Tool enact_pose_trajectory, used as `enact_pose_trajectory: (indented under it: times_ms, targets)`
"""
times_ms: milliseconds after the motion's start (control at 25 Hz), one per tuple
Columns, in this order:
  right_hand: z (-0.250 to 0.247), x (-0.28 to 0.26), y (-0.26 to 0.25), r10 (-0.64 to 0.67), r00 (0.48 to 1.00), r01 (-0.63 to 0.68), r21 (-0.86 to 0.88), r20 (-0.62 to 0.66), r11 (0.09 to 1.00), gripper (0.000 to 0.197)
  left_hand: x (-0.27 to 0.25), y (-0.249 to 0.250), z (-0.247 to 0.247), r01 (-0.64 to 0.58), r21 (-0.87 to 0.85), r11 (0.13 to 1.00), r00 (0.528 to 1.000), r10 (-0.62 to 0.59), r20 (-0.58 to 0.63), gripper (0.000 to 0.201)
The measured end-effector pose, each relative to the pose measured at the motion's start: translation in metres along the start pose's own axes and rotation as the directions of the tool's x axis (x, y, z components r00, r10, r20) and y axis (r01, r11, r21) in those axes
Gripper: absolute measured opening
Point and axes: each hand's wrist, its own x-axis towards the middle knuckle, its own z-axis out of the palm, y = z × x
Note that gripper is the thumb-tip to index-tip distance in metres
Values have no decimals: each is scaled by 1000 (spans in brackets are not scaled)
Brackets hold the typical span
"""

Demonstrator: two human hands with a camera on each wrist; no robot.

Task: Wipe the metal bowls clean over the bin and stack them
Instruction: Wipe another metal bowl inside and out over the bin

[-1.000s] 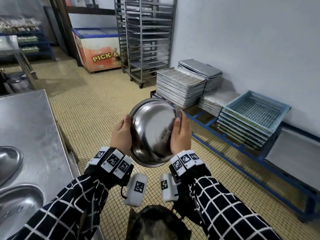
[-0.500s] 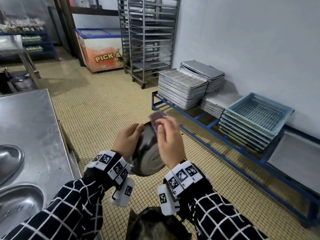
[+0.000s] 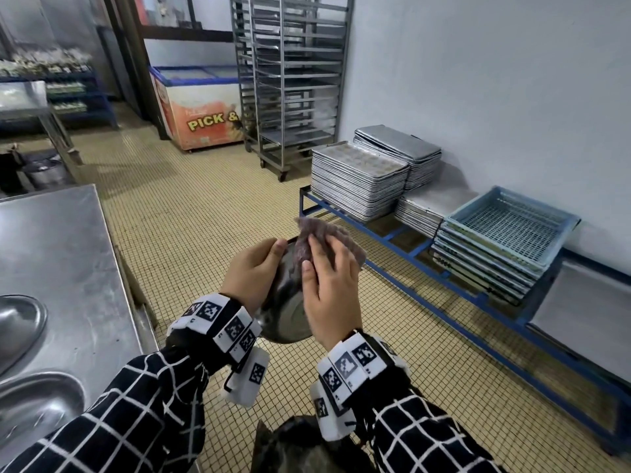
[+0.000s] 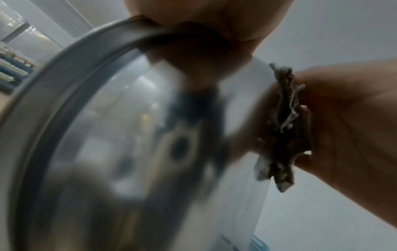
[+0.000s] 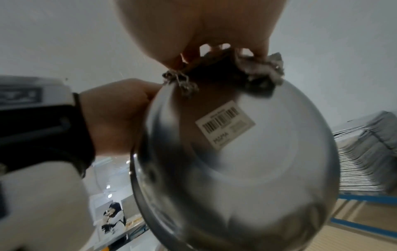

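**Bowl on edge between both hands, cloth on its outer wall**

Along the right wall a low blue rack (image 3: 403, 230) carries stacks of metal baking trays (image 3: 358, 179) and a pile of pale blue mesh crates (image 3: 505, 233). Farther off stand a tall wheeled tray trolley (image 3: 290, 80) and a chest freezer (image 3: 198, 110) lettered "PICK &". At the left a steel surface (image 3: 54, 254) holds two more metal bowls (image 3: 20, 322) at its near end, only partly in view. Low at the near edge sits the dark, bag-lined bin (image 3: 300, 445), directly below the hands — nothing stands between them and it.

The metal bowl (image 3: 290, 319) is held in the air above the bin, tipped on edge, its opening turned left and its rounded underside turned right. A barcode sticker (image 5: 225, 122) shows on the underside in the right wrist view.

The left hand (image 3: 252, 274) takes the bowl at its upper left rim; its grip pinches the rim, thumb on top toward the far side, the palm against the bowl. The right hand (image 3: 331, 291) lies over the underside with its fingers (image 3: 324, 250) fairly straight, pressing a frayed greyish-purple cloth (image 3: 327, 237) against the metal near the upper rim — its grip spread flat, not curled. The cloth's loose edge sticks out past the fingertips. Both forearms, in black-and-white checked sleeves (image 3: 136, 404) with marker bands at the wrists, rise from the near edge and meet at the bowl.
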Motion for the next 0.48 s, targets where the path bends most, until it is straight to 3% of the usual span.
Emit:
enact_pose_trajectory:
  times_ms: [80, 160, 200, 280, 320, 400, 480]
  targets:
    - [-2, 13, 6, 106, 994, -101, 107, -35, 989, 52, 1, 2, -1, -34, 6, 999, 999, 34, -34, 20]
    - [-10, 22, 20, 266, 964, -242, 340, -27, 909, 49, 3, 5, -5, -27, -13, 1000, 997, 26, -71, 23]
    - [-9, 25, 33, 377, 926, -347, 467, 31, 814, 47, 4, 6, -8, -15, -30, 999, 996, 13, -91, 25]
    - [-9, 25, 52, 597, 761, -590, 655, 254, 472, 48, 5, 9, -12, 18, -119, 993, 991, -34, -132, 28]
    - [-7, 22, 59, 636, 705, -625, 700, 315, 347, 52, 6, 9, -14, 37, -176, 984, 988, -62, -140, 28]
    - [-11, 18, 64, 671, 695, -602, 720, 260, 345, 40, 6, 4, -18, 56, -221, 974, 988, -85, -126, 25]
    - [-29, 21, 57, 660, 726, -592, 662, 192, 460, 29, 5, -3, -22, 50, -194, 980, 996, -63, -61, 19]
